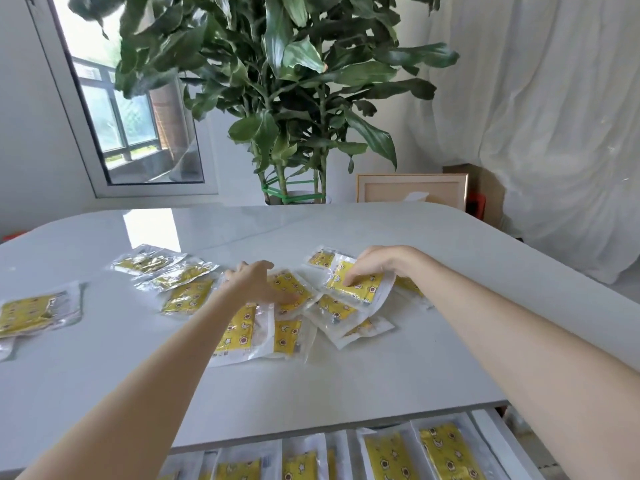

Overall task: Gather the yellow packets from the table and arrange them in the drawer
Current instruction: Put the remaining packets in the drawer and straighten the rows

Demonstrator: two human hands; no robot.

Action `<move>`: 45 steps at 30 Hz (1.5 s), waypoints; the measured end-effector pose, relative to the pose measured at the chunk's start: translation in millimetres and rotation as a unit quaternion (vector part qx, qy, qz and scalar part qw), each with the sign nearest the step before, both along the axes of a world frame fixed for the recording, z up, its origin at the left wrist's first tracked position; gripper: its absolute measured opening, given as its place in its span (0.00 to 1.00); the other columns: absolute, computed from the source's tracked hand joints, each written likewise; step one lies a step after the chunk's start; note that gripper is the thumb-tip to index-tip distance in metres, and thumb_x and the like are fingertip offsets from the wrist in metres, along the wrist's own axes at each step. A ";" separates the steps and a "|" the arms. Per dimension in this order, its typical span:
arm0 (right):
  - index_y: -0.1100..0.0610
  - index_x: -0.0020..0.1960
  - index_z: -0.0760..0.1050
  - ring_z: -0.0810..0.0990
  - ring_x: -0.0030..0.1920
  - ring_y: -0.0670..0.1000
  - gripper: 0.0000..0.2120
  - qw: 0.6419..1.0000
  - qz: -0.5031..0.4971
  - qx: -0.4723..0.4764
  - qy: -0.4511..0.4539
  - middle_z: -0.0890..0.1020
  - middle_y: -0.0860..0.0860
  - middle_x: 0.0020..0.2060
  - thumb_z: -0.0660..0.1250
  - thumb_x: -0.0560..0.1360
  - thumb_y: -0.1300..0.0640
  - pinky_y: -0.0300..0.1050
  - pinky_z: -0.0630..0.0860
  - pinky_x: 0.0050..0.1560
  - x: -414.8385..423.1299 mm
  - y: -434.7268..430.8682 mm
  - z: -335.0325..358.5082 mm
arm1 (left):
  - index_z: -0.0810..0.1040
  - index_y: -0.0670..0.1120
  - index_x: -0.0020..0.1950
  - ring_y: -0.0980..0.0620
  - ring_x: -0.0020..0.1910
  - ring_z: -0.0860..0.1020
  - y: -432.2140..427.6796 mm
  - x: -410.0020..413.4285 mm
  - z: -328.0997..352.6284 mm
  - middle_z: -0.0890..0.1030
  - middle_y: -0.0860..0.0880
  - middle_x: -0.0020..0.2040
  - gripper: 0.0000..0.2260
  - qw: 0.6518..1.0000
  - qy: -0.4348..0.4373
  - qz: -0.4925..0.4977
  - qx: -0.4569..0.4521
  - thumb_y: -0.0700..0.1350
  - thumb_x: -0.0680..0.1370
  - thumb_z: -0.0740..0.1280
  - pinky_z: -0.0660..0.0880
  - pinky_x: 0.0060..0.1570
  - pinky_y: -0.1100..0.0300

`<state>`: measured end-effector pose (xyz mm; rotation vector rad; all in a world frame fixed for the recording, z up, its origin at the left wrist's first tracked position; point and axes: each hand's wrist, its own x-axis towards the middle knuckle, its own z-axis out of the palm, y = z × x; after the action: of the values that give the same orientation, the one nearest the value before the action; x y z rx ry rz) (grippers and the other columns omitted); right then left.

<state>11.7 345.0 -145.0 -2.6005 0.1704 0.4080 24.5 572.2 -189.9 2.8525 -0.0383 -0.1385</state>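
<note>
Several yellow packets in clear wrappers lie scattered on the white table (pixel 346 382). My right hand (pixel 375 265) pinches one packet (pixel 360 289) by its upper part and holds it tilted just above the pile. My left hand (pixel 258 280) lies over another packet (pixel 294 289) in the middle, with fingers spread on it. More packets lie at the left (pixel 27 313) and behind my left hand (pixel 188 296). Below the table's near edge, the open drawer (pixel 491 441) holds a row of several packets (pixel 446 452) side by side.
A large potted plant (pixel 294 98) stands behind the table's far edge. A framed picture (pixel 412 188) leans beside it. A window is at the back left and a white curtain hangs on the right.
</note>
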 end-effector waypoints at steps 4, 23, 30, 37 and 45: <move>0.52 0.41 0.74 0.74 0.52 0.50 0.11 0.999 0.017 -0.028 0.015 0.75 0.50 0.52 0.73 0.70 0.48 0.40 0.70 0.40 9.1 2.8 0.4 | 0.59 0.47 0.76 0.43 0.72 0.64 -3.5 3.8 7.9 0.63 0.42 0.73 0.46 0.998 0.028 0.008 -0.059 0.63 0.64 0.74 0.64 0.69 0.50; 0.58 0.61 0.76 0.78 0.58 0.55 0.30 0.993 -0.011 0.042 -0.113 0.79 0.54 0.59 0.80 0.63 0.51 0.46 0.76 0.56 -9.9 1.9 23.6 | 0.73 0.45 0.66 0.49 0.48 0.76 -8.5 -22.0 59.3 0.76 0.47 0.54 0.31 0.870 -0.065 0.097 -0.480 0.41 0.65 0.79 0.77 0.48 0.57; 0.56 0.75 0.62 0.68 0.70 0.55 0.40 0.962 -0.052 0.132 -0.232 0.68 0.52 0.72 0.75 0.69 0.47 0.47 0.67 0.67 -51.7 -1.8 64.1 | 0.76 0.41 0.52 0.54 0.34 0.80 4.2 -74.0 93.8 0.79 0.45 0.45 0.14 0.755 -0.078 0.095 -0.645 0.34 0.69 0.74 0.78 0.28 0.69; 0.54 0.75 0.60 0.68 0.71 0.52 0.43 0.914 -0.061 0.299 -0.267 0.67 0.50 0.72 0.77 0.67 0.48 0.49 0.68 0.68 -114.7 5.5 66.4 | 0.79 0.43 0.45 0.51 0.37 0.82 23.2 -133.8 98.3 0.83 0.47 0.41 0.06 0.689 -0.085 0.106 -0.712 0.39 0.71 0.73 0.82 0.42 0.57; 0.59 0.61 0.76 0.84 0.51 0.52 0.24 0.879 -0.024 0.437 -0.187 0.85 0.53 0.52 0.77 0.68 0.55 0.52 0.79 0.58 -186.2 21.9 47.4 | 0.81 0.47 0.51 0.49 0.44 0.83 49.8 -210.6 80.1 0.85 0.48 0.46 0.07 0.720 -0.140 0.044 -0.679 0.43 0.74 0.71 0.81 0.46 0.53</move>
<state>-174.5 366.9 -97.6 -1.7183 -0.0766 -0.0582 -186.1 621.9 -109.8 1.3475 -0.0402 0.2572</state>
